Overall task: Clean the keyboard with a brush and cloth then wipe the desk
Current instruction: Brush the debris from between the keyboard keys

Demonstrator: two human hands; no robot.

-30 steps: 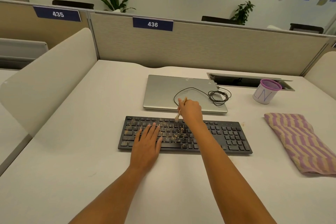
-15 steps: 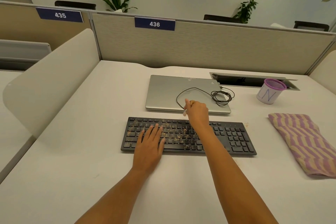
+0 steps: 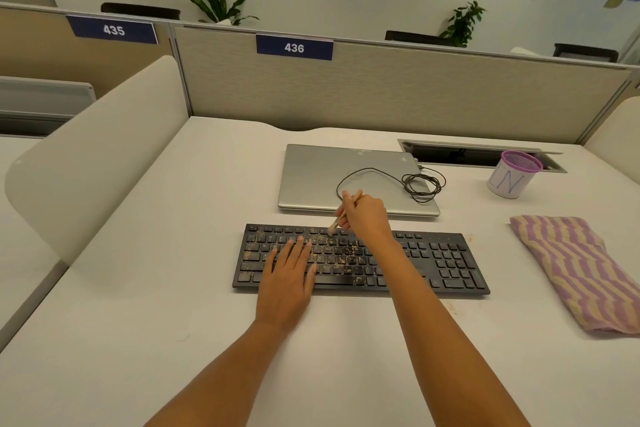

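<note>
A black keyboard [image 3: 360,258] lies flat near the middle of the white desk [image 3: 145,288], its long side running left to right. Tan crumbs speckle its left and middle keys, while the number pad at the right end looks mostly clean.

The right hand [image 3: 365,218] pinches a thin wooden-handled brush [image 3: 341,217] in curled fingers, the handle tilted up and back and the pale bristles touching the top key rows. The left hand [image 3: 289,282] rests flat on the left half of the keyboard, fingers straight and slightly spread, holding nothing.

Just behind the keyboard sits a closed silver laptop [image 3: 322,177], with a black cable [image 3: 420,184] looped and coiled on its lid.

To the right of the keyboard, apart from it, a folded cloth [image 3: 578,270] with purple and tan wavy stripes lies on the desk. Behind the cloth stands a white cup with a purple mesh rim [image 3: 512,177], beside an open cable slot [image 3: 467,152]. A few crumbs lie on the desk near the keyboard's right end.
</note>
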